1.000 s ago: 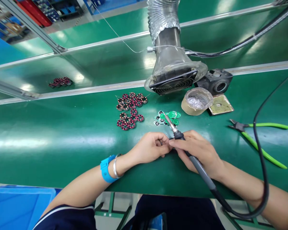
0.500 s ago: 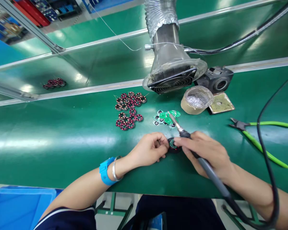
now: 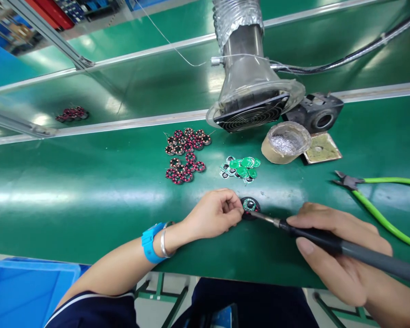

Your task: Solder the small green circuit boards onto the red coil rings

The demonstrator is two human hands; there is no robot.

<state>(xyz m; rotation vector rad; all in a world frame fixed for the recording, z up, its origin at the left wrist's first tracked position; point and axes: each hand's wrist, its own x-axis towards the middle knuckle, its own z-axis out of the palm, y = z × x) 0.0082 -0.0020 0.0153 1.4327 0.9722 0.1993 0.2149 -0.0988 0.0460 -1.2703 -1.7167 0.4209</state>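
Round black part with green board (image 3: pixel 249 202): lies on table (image 3: pixel 105 223) between hands, right at fingertips of left hand (image 3: pixel 215 213), clearly nearer one. Round, no long axis. Left fingers curled in at its left rim; pinching or just touching, cannot tell. Right hand (image 3: pixel 351 275), off to right, wrapped round soldering iron (image 3: pixel 314 235); iron points left, tip at part. Beyond part: green discs (image 3: pixel 245 165). Beyond right hand: cutters (image 3: pixel 352 183).

My right hand (image 3: pixel 348 273) is now drawn back from the round dark piece (image 3: pixel 250 206), fingers off it, and the soldering iron (image 3: pixel 328 240), which pointed up toward the green discs (image 3: pixel 246 163), now has its tip at the piece's edge.
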